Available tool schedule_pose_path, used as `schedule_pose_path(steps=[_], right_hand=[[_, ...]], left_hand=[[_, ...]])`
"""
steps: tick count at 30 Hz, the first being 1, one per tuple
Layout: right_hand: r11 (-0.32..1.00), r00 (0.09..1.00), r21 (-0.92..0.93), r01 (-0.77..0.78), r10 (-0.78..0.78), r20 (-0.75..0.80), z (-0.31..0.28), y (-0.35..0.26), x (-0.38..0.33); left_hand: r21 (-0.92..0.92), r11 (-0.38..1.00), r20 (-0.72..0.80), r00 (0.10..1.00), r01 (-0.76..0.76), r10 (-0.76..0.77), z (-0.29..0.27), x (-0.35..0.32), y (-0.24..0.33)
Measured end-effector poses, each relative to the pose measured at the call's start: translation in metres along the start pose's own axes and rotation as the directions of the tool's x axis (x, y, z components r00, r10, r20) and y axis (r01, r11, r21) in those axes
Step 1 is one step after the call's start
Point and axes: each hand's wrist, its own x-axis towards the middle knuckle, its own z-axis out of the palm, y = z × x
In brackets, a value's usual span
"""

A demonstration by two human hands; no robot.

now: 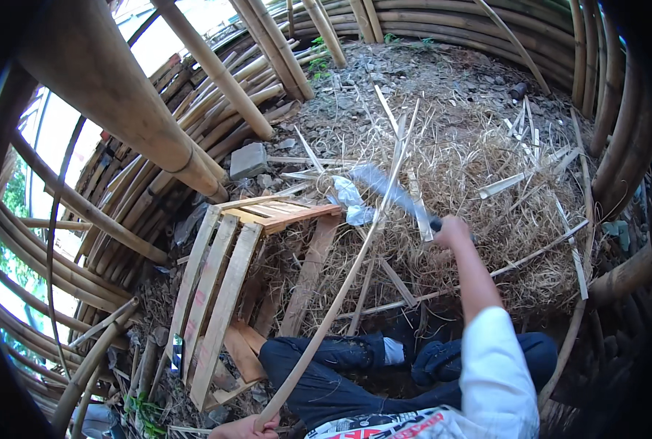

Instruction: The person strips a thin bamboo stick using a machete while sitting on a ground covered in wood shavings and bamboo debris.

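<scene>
In my left hand [247, 427], low at the picture's bottom edge, is the near end of a long bamboo strip [335, 311]. The strip slants up and away to the right over the shavings. My right hand [452, 232], arm stretched forward, grips the dark handle of a machete [387, 189]. Motion blurs its pale blade, which points up and left and crosses the bamboo strip in the picture. Whether blade and strip touch, I cannot tell. Just left of the blade lies a crumpled whitish plastic piece [349, 197].
A slatted wooden crate [220, 296] stands left of my legs. Curly bamboo shavings [487, 183] and loose split strips cover the ground ahead. A grey block [248, 160] sits beyond the crate. Thick bamboo poles [114, 88] stand at left; stacked bamboo [458, 25] curves around the far side.
</scene>
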Motion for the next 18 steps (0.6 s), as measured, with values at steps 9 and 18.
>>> schedule_pose_path(steps=[9, 18], right_hand=[[0.905, 0.985, 0.395, -0.158, 0.173, -0.004, 0.050, -0.030, 0.034], [0.630, 0.964, 0.744, -0.222, 0.026, 0.265, 0.057, 0.002, 0.012]], left_hand=[[0.075, 0.996, 0.110, 0.992, 0.045, -0.053, -0.028, -0.008, 0.005], [0.025, 1.000, 0.058, 0.998, 0.003, -0.004, -0.032, 0.007, 0.001]])
